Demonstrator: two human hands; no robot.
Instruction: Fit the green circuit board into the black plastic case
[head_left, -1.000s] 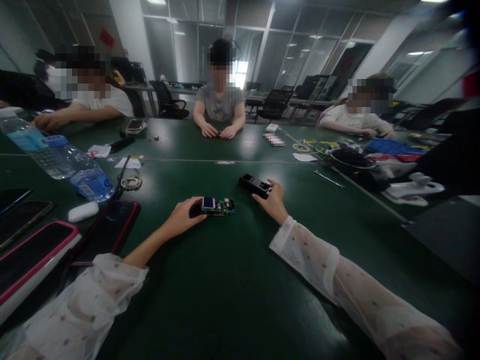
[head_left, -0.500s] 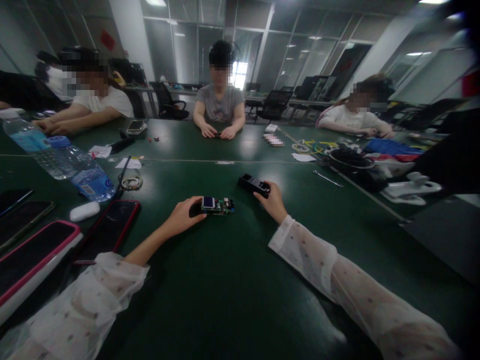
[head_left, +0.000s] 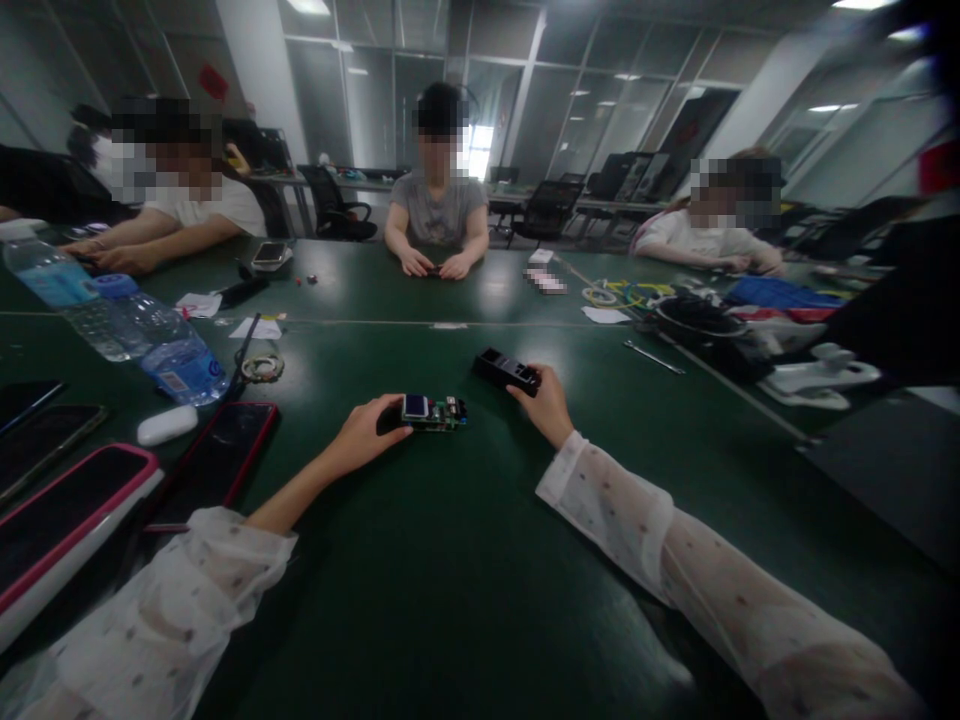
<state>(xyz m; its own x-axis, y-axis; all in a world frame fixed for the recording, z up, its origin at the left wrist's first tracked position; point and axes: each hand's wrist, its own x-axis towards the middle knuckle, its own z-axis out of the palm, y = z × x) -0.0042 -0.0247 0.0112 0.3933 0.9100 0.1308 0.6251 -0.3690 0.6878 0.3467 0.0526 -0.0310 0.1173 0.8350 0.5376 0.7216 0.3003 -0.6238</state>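
Observation:
My left hand [head_left: 366, 432] grips the left end of a small green circuit board [head_left: 442, 412] with a little screen on it, low over the dark green table [head_left: 420, 560]. To the right and slightly farther off, my right hand [head_left: 546, 402] holds the right end of a black rectangular case [head_left: 499, 369] between thumb and fingers. The board and the case are apart, with a short gap between them. Some fingertips of both hands are hidden behind what they hold.
Two water bottles [head_left: 169, 345], a white earphone case [head_left: 167, 425] and several phones [head_left: 217, 455] lie at the left. A wrench [head_left: 654, 357] and heaped cables [head_left: 697, 318] are at the right. Three people sit across the table; another person is farther back left.

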